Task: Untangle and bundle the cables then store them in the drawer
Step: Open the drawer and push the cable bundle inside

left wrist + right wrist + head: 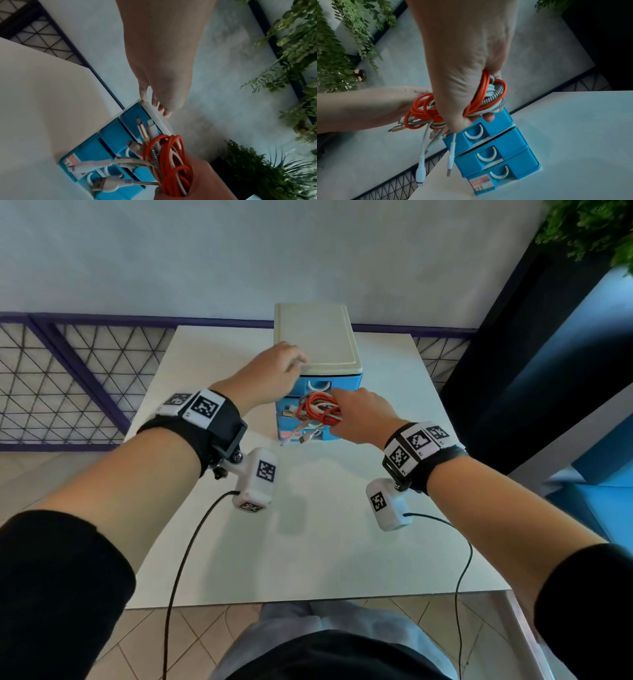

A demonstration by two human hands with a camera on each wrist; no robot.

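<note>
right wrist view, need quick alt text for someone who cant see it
A right hand grips a bundle of orange, white and braided cables in front of a small blue three-drawer unit on a white table, all drawers closed. Loose plug ends dangle below, and the left hand reaches in behind.

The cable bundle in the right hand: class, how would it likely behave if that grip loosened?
The cable bundle looks floppy: loose plug ends dangle below the right hand. No tie shows, so the coils would probably spring apart. It seems light, since one hand carries it in front of the drawer unit.
</note>
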